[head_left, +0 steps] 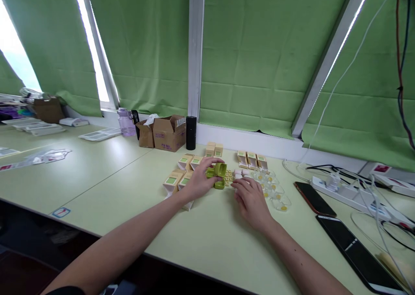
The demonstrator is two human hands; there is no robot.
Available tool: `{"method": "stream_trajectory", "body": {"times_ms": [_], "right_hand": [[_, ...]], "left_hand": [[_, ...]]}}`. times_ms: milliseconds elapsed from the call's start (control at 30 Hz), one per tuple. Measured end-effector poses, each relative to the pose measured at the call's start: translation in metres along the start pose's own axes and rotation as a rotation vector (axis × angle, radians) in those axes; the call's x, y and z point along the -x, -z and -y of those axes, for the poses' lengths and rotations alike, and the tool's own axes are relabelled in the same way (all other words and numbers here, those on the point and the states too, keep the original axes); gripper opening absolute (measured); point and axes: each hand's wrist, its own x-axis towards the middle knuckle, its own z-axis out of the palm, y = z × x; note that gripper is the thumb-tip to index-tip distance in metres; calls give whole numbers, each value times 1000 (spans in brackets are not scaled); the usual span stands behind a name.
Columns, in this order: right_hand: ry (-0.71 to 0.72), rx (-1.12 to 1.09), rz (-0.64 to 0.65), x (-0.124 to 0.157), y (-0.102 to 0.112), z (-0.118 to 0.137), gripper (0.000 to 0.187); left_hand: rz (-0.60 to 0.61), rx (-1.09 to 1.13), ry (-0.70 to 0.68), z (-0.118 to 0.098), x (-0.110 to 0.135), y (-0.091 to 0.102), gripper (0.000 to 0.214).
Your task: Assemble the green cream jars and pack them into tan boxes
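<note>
Left grip (205,179): thumb and fingers clamped on a green case (221,169), held mid-worktop (201,236), a bit left of the other hand.
Right grip (249,197): fingers bent, tips down by the white pieces (241,172). Can't tell if it's actually pinching anything, sorry.
Other green case (219,184): sits just below the held one, on the near side. More green shows behind the left fingers, mostly hidden.
Little yellow squares (228,177): small cluster between the two hands, so pretty tight in there.
Clear pouches (274,191): spread just right of the right hand, yellow dots on them.
Kraft boxes (171,180): crowding the left wrist, some partly covered by it.
Far side: two more box groups, the right-hand one a row of three (252,159), plus a black cylinder (191,133) beside an open carton (170,133).
Right side: two phones (315,198) and a power strip (350,194) with loose cables hem things in.
Near edge: runs under both forearms, with decent open surface between them.
Left stretch: roomy too, out past the kraft boxes.
</note>
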Motion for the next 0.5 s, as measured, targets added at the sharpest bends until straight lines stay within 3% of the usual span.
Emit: {"method": "stream_trajectory", "body": {"times_ms": [100, 200, 500], "right_hand": [[28, 152, 145, -2, -4, 6, 39], [49, 242, 218, -3, -9, 11, 38], [59, 280, 248, -3, -17, 14, 36]], "left_hand": [[-8, 130, 151, 11, -3, -2, 50], [6, 195, 210, 16, -4, -4, 52], [58, 233, 216, 5, -1, -7, 50]]}}
